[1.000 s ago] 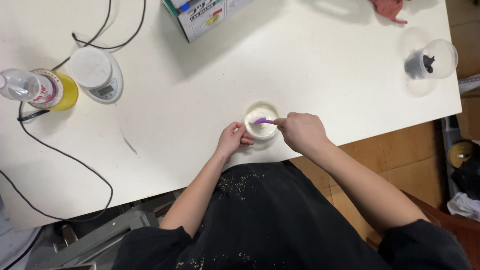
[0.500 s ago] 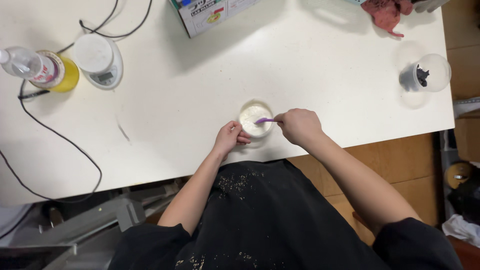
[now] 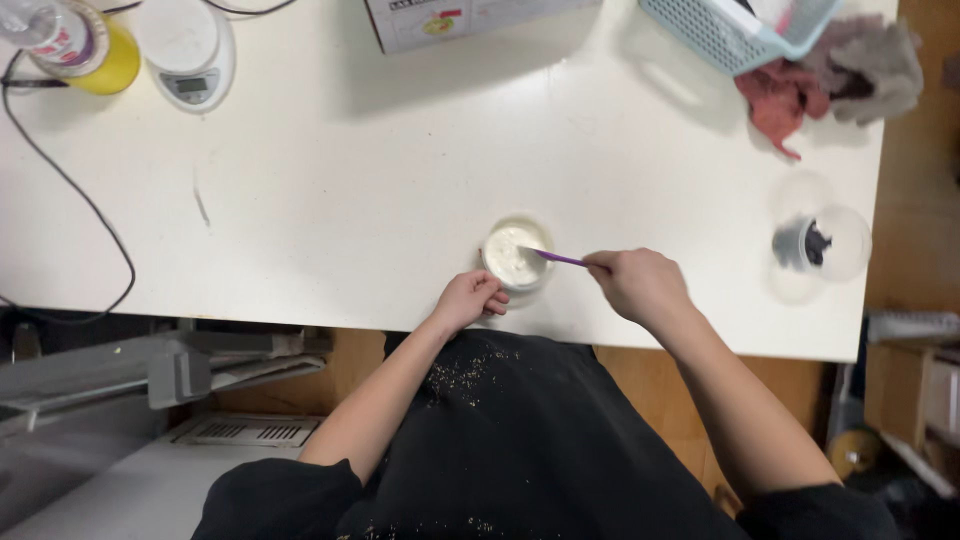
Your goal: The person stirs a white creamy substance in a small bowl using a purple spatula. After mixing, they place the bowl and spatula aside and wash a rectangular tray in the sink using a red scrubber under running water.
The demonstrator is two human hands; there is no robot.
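Now, cup: the small round white cup of pale cream (image 3: pixel 516 254) stood near the white table's (image 3: pixel 350 190) front edge.
Left hand (image 3: pixel 468 300): curled against the cup's near side.
Right hand (image 3: pixel 640 285): right of the cup, closed on a purple spatula (image 3: pixel 556 258) dipping into it.
Change: grips matched half a second earlier.

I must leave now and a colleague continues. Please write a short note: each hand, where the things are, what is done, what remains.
Left hand steadies the small cup near the table's front edge. Right hand holds the purple spoon, its tip in the cup's white mixture. Done: mixture is in the cup, spoon in it. Left: cannot tell whether it is evenly stirred; spoon not yet out.
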